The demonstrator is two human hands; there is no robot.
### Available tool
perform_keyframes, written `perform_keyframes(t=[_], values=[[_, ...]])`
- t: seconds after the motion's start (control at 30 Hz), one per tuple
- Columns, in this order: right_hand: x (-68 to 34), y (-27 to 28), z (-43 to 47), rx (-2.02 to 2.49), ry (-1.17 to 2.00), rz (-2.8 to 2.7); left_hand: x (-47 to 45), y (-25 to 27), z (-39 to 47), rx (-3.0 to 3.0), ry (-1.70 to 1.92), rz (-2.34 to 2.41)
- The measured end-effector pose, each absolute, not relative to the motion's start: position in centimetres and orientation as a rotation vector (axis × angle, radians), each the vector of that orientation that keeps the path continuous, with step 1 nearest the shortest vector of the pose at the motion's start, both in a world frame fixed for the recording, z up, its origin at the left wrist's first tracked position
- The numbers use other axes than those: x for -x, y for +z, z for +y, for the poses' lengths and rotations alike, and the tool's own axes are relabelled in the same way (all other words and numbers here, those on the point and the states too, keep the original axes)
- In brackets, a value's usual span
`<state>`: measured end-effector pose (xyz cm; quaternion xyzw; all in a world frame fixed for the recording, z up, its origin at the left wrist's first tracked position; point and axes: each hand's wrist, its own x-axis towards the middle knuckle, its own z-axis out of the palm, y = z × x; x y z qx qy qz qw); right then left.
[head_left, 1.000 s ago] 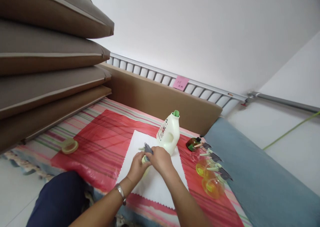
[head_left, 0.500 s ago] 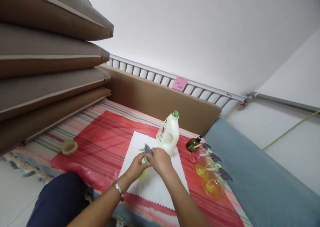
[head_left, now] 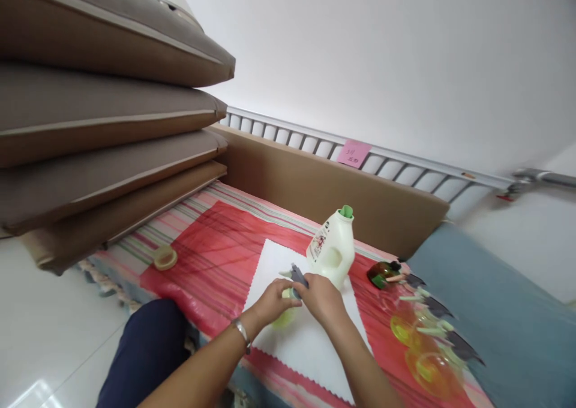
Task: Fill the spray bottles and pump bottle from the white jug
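Observation:
A small yellow-green spray bottle (head_left: 283, 319) stands on a white sheet with zigzag edges (head_left: 315, 360). My left hand (head_left: 272, 304) is closed around its upper part. On top sits a grey trigger spray head (head_left: 299, 278) with a pale nozzle pointing left. My right hand (head_left: 321, 299) grips that spray head, its fingers partly hiding the neck of the bottle. Just behind my right hand is a pale green jug (head_left: 333, 246) with a handle, a printed label and an open green mouth.
Several spray bottles (head_left: 432, 369) with yellow liquid line the right side, near a brown bottle (head_left: 379, 274). A round cream lid (head_left: 165, 257) lies at the left on red plastic sheeting (head_left: 211, 258). Stacked cushions (head_left: 112, 114) rise at the left; a brown board (head_left: 315, 186) stands behind.
The camera view has turned left, so everything appears farther right. Both hands keep their hold on the spray bottle and its head, with little visible change between them.

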<state>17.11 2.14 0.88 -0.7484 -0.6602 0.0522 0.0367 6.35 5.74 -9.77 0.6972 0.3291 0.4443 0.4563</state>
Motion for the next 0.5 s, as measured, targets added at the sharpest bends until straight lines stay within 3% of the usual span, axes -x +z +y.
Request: perform_keyframes(t=[0.27,0.5], values=[[-16.3,1.1,2.3,2.303,0.137,-2.052,-7.2,-10.2,4.8,-1.638,1.212,0.985],[-16.0,1.5,2.3,2.369,0.119,-1.983,-6.2,-10.6,6.2,-1.650,1.173,0.799]])
